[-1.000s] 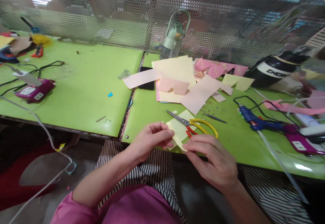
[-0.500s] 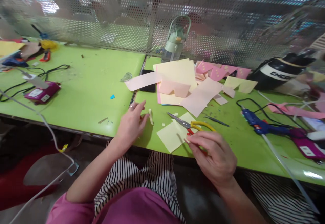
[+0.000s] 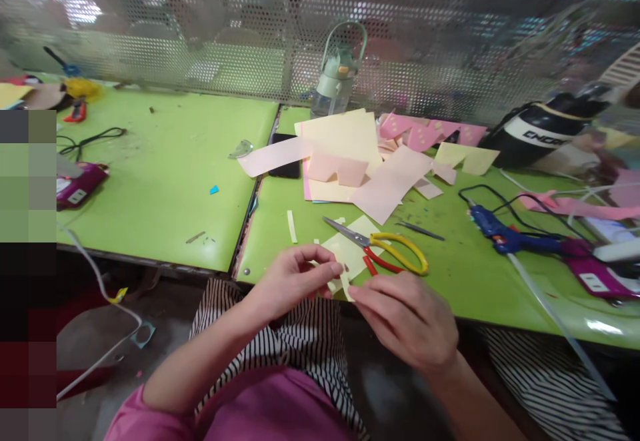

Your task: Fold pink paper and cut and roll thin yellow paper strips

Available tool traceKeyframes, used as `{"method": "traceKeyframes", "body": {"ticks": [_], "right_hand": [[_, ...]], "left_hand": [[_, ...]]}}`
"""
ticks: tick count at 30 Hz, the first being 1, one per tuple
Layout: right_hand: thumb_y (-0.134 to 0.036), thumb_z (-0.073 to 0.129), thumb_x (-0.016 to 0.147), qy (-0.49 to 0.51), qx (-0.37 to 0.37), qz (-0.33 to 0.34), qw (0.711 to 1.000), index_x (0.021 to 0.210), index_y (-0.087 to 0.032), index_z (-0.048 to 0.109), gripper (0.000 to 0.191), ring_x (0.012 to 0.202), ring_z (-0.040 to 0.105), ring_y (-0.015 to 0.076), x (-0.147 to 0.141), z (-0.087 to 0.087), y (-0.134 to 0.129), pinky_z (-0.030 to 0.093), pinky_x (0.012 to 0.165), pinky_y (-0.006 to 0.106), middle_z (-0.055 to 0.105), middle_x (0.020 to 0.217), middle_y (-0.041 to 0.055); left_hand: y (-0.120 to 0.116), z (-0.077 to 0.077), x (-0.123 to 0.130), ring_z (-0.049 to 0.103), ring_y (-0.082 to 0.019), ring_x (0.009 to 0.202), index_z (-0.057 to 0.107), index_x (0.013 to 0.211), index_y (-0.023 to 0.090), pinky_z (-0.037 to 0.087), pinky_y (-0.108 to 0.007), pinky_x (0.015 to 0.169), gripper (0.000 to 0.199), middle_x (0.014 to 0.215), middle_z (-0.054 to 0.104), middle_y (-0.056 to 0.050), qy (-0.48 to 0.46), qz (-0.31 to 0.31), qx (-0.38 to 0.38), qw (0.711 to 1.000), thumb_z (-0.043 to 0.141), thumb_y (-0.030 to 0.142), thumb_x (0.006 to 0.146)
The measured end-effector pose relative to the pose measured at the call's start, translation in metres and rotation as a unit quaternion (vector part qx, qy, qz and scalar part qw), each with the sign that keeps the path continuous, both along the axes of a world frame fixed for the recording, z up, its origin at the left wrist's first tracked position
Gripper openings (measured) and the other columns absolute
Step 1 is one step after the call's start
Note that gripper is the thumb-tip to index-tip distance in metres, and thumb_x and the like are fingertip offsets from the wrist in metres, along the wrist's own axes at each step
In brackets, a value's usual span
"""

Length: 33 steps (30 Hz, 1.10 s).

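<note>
The green tabletop point(image 3: 453, 268) backs a slim yellowish strip point(image 3: 345, 285).

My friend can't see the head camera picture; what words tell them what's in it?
A person's left hand and right hand hold a thin yellow paper strip at a green table. Scissors lie just beyond, with pink paper and a green bottle farther back.
</note>
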State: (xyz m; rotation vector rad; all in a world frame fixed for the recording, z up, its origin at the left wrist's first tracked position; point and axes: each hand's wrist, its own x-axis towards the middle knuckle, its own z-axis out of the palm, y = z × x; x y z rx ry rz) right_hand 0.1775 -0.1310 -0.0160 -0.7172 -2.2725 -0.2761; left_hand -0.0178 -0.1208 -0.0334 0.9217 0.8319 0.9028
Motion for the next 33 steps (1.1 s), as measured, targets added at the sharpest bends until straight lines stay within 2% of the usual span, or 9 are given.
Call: {"method": "traceKeyframes", "body": {"ticks": [7,11,15,19,23,26,29,33], "right_hand": [[-0.015,0.066,0.083,0.093,-0.116,-0.035,0.988,0.091,-0.025,0.065,0.014,0.071,0.065,0.0152,-0.009,0.005,0.0,0.055,0.062,0.03,0.068,0.082,0.0012],[-0.018,0.065,0.084,0.124,-0.174,-0.063,0.975,0.086,-0.024,0.063,0.006,0.072,0.064,0.0158,-0.012,0.005,0.001,0.052,0.057,0.028,0.064,0.079,0.0013],[-0.019,0.065,0.084,0.138,-0.214,-0.082,0.963,0.085,-0.024,0.063,0.005,0.069,0.062,0.0152,-0.013,0.005,0.001,0.048,0.048,0.025,0.064,0.078,0.0013],[-0.02,0.065,0.084,0.147,-0.234,-0.083,0.957,0.085,-0.024,0.063,0.005,0.06,0.057,0.0114,-0.013,0.003,0.0,0.045,0.044,0.023,0.063,0.081,0.0009],[-0.026,0.064,0.085,0.181,-0.335,-0.097,0.92,0.099,-0.023,0.063,0.015,0.057,0.057,0.0104,-0.013,0.002,-0.001,0.05,0.049,0.022,0.062,0.083,0.0011],[-0.031,0.062,0.086,0.18,-0.411,-0.087,0.889,0.096,-0.022,0.064,0.014,0.06,0.059,0.0122,-0.012,0.003,-0.002,0.051,0.049,0.022,0.063,0.079,0.0012],[-0.032,0.062,0.086,0.195,-0.439,-0.075,0.874,0.086,-0.022,0.064,0.01,0.061,0.06,0.0136,-0.011,0.004,-0.001,0.052,0.052,0.023,0.062,0.074,0.0007],[-0.031,0.063,0.085,0.219,-0.45,-0.06,0.864,0.082,-0.022,0.064,0.01,0.06,0.059,0.014,-0.011,0.003,0.0,0.051,0.05,0.023,0.063,0.073,0.0011]], "left_hand": [[-0.005,-0.003,0.003,0.053,-0.006,0.053,0.062,0.081,0.015,0.039,-0.018,0.052,0.023,0.063,0.056,0.004,0.063,-0.013,0.041,0.997,0.066,0.038,0.082],[-0.009,-0.004,0.004,0.049,-0.008,0.052,0.065,0.085,0.016,0.036,-0.019,0.05,0.021,0.063,0.058,0.002,0.121,-0.033,0.098,0.987,0.061,0.036,0.085],[-0.013,0.004,0.003,0.043,-0.007,0.05,0.065,0.083,0.015,0.033,-0.019,0.048,0.015,0.059,0.053,0.004,0.159,-0.035,0.132,0.978,0.06,0.029,0.084],[-0.014,0.009,0.002,0.045,-0.007,0.053,0.064,0.085,0.015,0.034,-0.019,0.049,0.022,0.063,0.055,0.004,0.155,-0.044,0.135,0.977,0.067,0.036,0.08],[-0.013,0.004,0.002,0.038,-0.006,0.048,0.062,0.081,0.015,0.027,-0.019,0.045,0.022,0.057,0.049,0.006,0.161,-0.043,0.134,0.977,0.062,0.037,0.084],[-0.014,0.002,0.002,0.039,-0.006,0.048,0.063,0.079,0.015,0.028,-0.019,0.045,0.02,0.056,0.05,0.005,0.172,-0.039,0.136,0.975,0.062,0.035,0.083],[-0.014,0.003,0.002,0.042,-0.006,0.049,0.062,0.078,0.015,0.031,-0.019,0.046,0.019,0.057,0.052,0.004,0.176,-0.041,0.137,0.974,0.063,0.033,0.082],[-0.014,0.005,0.002,0.044,-0.007,0.05,0.063,0.078,0.015,0.033,-0.019,0.047,0.015,0.058,0.054,0.004,0.193,-0.048,0.138,0.97,0.063,0.03,0.081]]}}
